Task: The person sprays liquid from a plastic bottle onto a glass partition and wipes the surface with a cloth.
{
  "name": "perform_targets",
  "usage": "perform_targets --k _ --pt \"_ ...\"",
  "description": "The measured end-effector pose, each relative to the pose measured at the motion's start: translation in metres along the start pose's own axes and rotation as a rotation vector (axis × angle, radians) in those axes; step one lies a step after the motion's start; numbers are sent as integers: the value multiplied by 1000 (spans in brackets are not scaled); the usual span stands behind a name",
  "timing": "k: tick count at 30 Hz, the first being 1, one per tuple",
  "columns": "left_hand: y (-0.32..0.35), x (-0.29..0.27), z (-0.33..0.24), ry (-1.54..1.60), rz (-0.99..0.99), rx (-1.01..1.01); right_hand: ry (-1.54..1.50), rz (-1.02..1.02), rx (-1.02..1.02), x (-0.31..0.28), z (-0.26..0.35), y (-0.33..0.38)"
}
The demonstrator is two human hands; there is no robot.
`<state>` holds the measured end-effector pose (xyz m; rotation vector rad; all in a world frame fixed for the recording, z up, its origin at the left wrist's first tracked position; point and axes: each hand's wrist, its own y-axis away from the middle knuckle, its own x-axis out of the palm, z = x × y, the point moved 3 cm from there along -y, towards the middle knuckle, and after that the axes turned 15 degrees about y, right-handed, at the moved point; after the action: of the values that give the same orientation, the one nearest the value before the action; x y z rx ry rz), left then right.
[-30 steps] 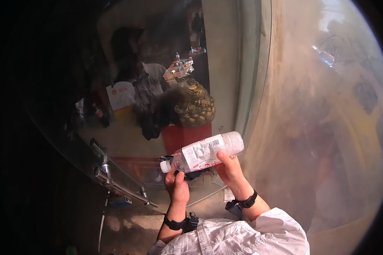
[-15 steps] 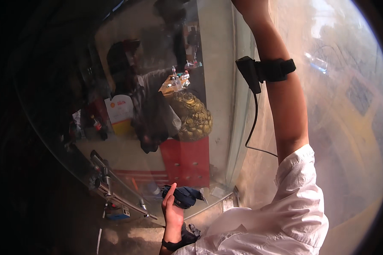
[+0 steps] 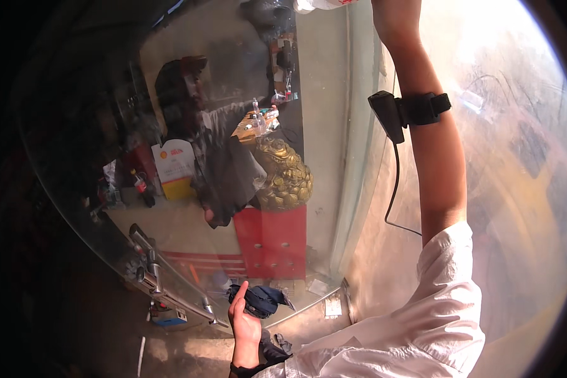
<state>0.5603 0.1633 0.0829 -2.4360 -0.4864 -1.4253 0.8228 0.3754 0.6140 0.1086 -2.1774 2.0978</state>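
Low in the picture, my left hand holds a bunched dark blue cloth, with one finger extended upward along its near side. My right hand is raised to the top edge, and its fingers lie outside the picture. Beside it, a white thing with red marks shows only in part, so its kind and whether I grip it cannot be told. A black strapped device with a cable sits on my right forearm. Both hands are in front of a large smudged glass pane.
Metal tube handle crosses the pane at lower left. Through the glass show a gold toad figure on a red cabinet, a wooden table with bottles, and a person in a cap. A blue box lies low.
My right hand and forearm have shifted right and slightly down, and the white thing has come into view at the top. My left hand has moved slightly left and down with the cloth.
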Motion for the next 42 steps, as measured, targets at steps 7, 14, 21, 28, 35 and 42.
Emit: perform_targets --k 7,14,21,28,35,42 --pt "5 6 -8 -14 -29 21 87 -89 20 17 -37 38" --pt "7 7 -8 -3 -42 29 94 7 360 -10 -38 60" --pt "11 5 3 -27 -50 -16 268 74 51 2 -14 52" --pt "15 7 7 -16 -30 -55 307 55 61 3 -10 66" --pt "18 7 1 -2 -31 -8 348 35 167 3 -4 103" --pt "19 14 1 14 -3 4 425 1 234 3 1 86"
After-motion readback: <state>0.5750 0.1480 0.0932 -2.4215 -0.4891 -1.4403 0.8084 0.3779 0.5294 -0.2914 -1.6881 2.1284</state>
